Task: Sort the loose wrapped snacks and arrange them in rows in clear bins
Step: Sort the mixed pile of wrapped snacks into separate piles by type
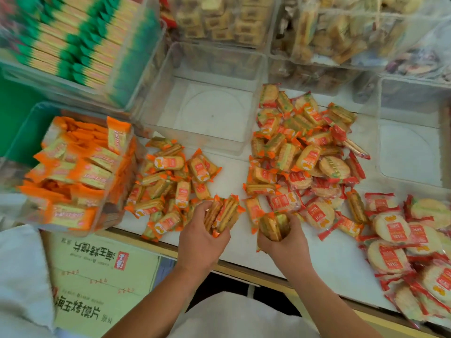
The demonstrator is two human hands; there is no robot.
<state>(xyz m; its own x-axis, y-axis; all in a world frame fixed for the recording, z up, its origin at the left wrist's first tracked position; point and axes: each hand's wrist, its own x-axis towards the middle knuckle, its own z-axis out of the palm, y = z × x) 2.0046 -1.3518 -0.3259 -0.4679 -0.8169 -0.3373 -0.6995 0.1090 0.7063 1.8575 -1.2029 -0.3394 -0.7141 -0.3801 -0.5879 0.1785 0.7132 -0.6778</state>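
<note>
Orange-wrapped crackers [182, 194] in loose heap

Blurred green-edged packets [73, 45] top left, red-wrapped crackers [415, 252] cut off at right edge; pale snacks [219, 20] at top indistinct

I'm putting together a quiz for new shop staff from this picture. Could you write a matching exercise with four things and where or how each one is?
Things
1. round red-wrapped crackers
2. green and yellow packs
3. middle clear bin
4. left hand

States
A. has nothing in it
B. grips a bundle of orange-wrapped biscuits
C. lie loose at the near right
D. stand in neat rows, far left

Pairs: 1-C, 2-D, 3-A, 4-B
</note>
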